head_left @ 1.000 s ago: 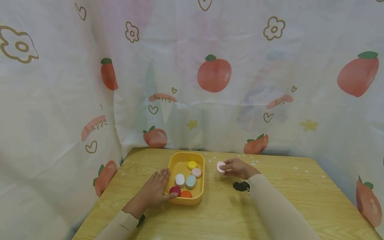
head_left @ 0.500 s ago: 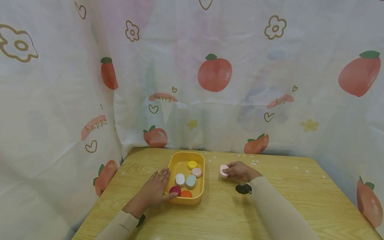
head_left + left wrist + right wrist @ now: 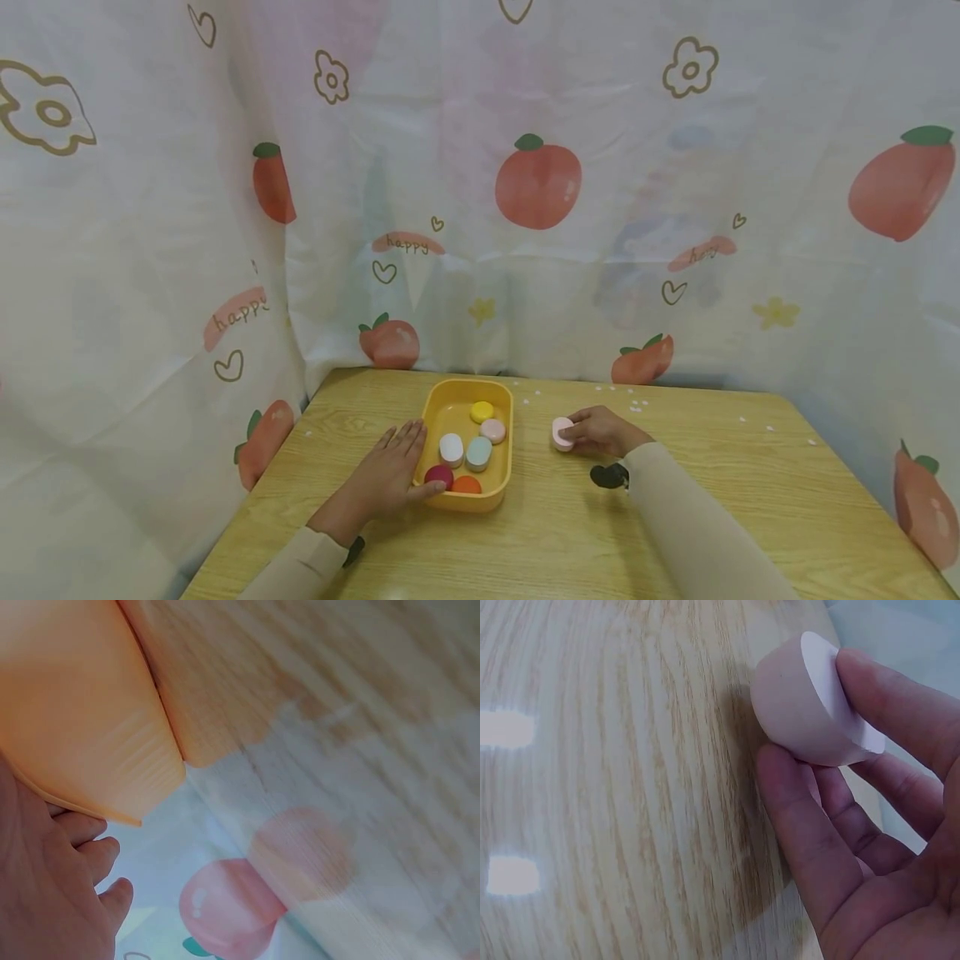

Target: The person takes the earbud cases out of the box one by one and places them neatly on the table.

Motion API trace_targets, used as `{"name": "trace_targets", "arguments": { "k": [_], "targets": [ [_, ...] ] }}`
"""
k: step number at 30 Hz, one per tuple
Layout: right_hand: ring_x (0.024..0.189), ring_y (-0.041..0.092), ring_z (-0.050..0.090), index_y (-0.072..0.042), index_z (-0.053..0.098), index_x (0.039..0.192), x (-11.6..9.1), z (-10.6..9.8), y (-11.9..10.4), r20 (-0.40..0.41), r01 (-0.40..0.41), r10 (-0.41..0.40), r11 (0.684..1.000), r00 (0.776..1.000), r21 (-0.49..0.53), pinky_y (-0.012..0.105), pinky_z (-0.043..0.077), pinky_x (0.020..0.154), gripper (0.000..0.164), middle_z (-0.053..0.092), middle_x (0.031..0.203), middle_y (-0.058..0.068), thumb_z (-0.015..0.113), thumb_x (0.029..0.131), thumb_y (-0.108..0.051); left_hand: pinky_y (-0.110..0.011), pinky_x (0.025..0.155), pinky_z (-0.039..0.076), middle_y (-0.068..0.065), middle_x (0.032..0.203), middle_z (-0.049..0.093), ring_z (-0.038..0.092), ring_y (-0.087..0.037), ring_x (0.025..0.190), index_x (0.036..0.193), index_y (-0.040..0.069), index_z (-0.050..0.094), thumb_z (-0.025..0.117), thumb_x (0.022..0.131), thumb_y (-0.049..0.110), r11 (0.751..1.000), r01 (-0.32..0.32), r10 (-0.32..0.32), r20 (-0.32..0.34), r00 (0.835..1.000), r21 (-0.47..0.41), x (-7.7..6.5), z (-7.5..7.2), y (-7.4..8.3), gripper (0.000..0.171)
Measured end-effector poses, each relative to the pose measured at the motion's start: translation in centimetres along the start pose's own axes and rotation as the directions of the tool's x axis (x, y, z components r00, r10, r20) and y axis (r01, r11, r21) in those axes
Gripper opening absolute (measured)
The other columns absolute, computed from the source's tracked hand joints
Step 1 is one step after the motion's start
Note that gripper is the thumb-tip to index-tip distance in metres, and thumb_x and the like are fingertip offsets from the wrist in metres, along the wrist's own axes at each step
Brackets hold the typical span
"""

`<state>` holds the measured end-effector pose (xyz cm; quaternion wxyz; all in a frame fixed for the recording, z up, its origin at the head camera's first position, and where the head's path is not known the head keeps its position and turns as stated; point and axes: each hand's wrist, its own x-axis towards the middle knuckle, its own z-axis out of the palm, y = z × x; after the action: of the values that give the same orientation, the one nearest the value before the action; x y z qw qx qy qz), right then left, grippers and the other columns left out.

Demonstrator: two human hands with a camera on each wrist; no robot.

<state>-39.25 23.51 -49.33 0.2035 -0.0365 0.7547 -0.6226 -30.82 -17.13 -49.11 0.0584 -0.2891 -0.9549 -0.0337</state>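
My right hand (image 3: pixel 609 431) pinches a pale pink rounded block (image 3: pixel 802 705) between thumb and fingers, close over the table to the right of a yellow tray. My left hand (image 3: pixel 382 479) lies with straight fingers along the near left side of that yellow tray (image 3: pixel 510 446), its thumb over the front rim. Inside the tray are a yellow round piece (image 3: pixel 482 412), a pink round piece (image 3: pixel 492 431), a white oval block (image 3: pixel 451 450), a grey-green oval block (image 3: pixel 478 454), a dark red piece (image 3: pixel 439 477) and an orange piece (image 3: pixel 467 485). The front wall partly hides the last two.
The wooden table (image 3: pixel 547 542) carries several small white specks (image 3: pixel 636 405) toward its back edge. A white curtain (image 3: pixel 450 150) with fruit prints stands behind and at both sides. Black straps (image 3: pixel 609 476) show at the wrists.
My right hand has moved slightly right and nearer to me, lowering the pink block toward the table. The left hand and the tray have stayed in place.
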Motion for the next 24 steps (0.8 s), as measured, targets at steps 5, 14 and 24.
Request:
{"name": "trace_targets", "arguments": {
  "k": [5, 14, 24],
  "targets": [
    [0.093, 0.027, 0.065, 0.023, 0.039, 0.132, -0.2, 0.3, -0.2, -0.023, 0.001, 0.000, 1.000, 1.000, 0.001, 0.042, 0.055, 0.082, 0.053, 0.057, 0.114, 0.027, 0.065, 0.089, 0.005, -0.048, 0.116, 0.012, -0.017, 0.158, 0.022, 0.016, -0.029, 0.146, 0.151, -0.004, 0.025, 0.028, 0.091, 0.075, 1.000, 0.006, -0.006, 0.001, 1.000, 0.005, 0.0, 0.0, 0.1, 0.099],
    [0.085, 0.022, 0.065, 0.021, 0.053, 0.120, -0.4, 1.2, -1.0, -0.125, -0.007, -0.009, 0.992, 0.992, -0.127, 0.040, 0.056, 0.077, 0.041, 0.063, 0.103, 0.022, 0.070, 0.086, 0.004, -0.047, 0.117, 0.009, -0.015, 0.159, 0.019, 0.014, -0.027, 0.146, 0.152, -0.002, 0.023, 0.019, 0.089, 0.079, 0.999, 0.022, -0.023, 0.015, 1.000, 0.026, 0.2, 0.2, 0.0, 0.104],
    [0.085, 0.023, 0.066, 0.021, 0.055, 0.117, -0.6, 1.6, -1.6, -0.146, -0.034, 0.004, 0.979, 0.989, -0.199, 0.040, 0.056, 0.077, 0.040, 0.064, 0.103, 0.024, 0.071, 0.085, 0.004, -0.047, 0.117, 0.008, -0.015, 0.159, 0.019, 0.014, -0.027, 0.146, 0.152, -0.002, 0.023, 0.020, 0.088, 0.080, 1.000, 0.022, -0.023, 0.023, 0.999, 0.020, 0.2, 0.1, 0.1, 0.104]
  ]
}}
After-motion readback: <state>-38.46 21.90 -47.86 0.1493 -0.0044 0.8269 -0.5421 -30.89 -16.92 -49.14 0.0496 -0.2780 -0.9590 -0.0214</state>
